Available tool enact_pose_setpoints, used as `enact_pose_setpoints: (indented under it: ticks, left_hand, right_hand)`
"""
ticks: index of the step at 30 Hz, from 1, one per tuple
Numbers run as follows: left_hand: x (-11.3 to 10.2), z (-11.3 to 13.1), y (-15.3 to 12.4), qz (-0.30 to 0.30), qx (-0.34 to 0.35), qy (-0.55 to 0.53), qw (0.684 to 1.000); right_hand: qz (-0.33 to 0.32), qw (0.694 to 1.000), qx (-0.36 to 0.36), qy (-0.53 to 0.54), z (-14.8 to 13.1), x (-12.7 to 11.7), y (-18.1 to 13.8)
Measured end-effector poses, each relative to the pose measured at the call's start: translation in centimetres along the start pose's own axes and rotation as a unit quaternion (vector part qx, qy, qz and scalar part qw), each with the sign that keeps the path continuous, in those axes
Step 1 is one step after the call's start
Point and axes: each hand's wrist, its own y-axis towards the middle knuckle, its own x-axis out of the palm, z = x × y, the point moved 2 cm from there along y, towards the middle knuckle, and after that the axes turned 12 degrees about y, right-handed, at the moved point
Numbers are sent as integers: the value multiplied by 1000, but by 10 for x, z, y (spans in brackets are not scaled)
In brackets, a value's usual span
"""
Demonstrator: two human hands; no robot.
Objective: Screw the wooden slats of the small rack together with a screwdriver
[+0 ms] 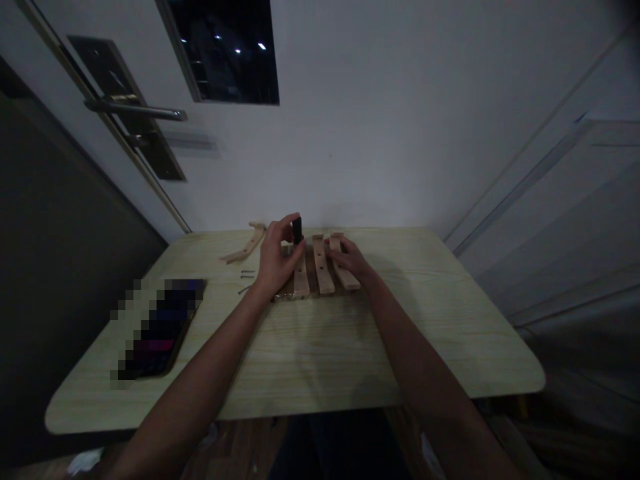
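Observation:
My left hand (280, 253) grips the upright black handle (297, 230) of what looks like a short screwdriver; its tip is hidden. The handle stands over the leftmost of three pale wooden hooks (301, 280) lying side by side across a brown wooden board (311, 270). Screw holes show in the middle hook (323, 270). My right hand (353, 259) is closed around the upper part of the rightmost hook (345, 275), which sits at a slight slant on the board.
Another wooden hook (245, 248) lies loose at the back left of the table (320, 360). Several screws (247, 276) rest left of the board. A phone (165, 333), partly pixelated, lies at the left. Behind the table stands a white door with a metal handle (140, 110).

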Motion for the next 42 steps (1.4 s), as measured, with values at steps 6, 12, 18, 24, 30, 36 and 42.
enact_pose_setpoints:
  ticks: [6, 12, 18, 24, 30, 36, 42]
  left_hand:
    - [-1, 0, 1, -8, -12, -6, 1000]
    - [-1, 1, -1, -21, -22, -36, 999]
    - [-2, 2, -1, -31, -12, -47, 998]
    - [-2, 2, 1, 7, 10, 3, 1000]
    - [-2, 0, 1, 4, 0, 11, 1000]
    - [-1, 0, -2, -12, -12, -30, 999]
    - [0, 2, -2, -17, -24, -62, 998]
  right_hand:
    - [-5, 1000, 5, 5, 2, 0, 3]
    - [-1, 1000, 4, 7, 4, 0, 3]
    - [-4, 1000, 10, -7, 2, 0, 3]
    - [2, 1000, -7, 7, 0, 2, 0]
    - [17, 1000, 17, 9, -1, 2, 0]
    - [16, 1000, 21, 9, 2, 1, 2]
    - [2, 1000, 1, -9, 3, 0, 2]
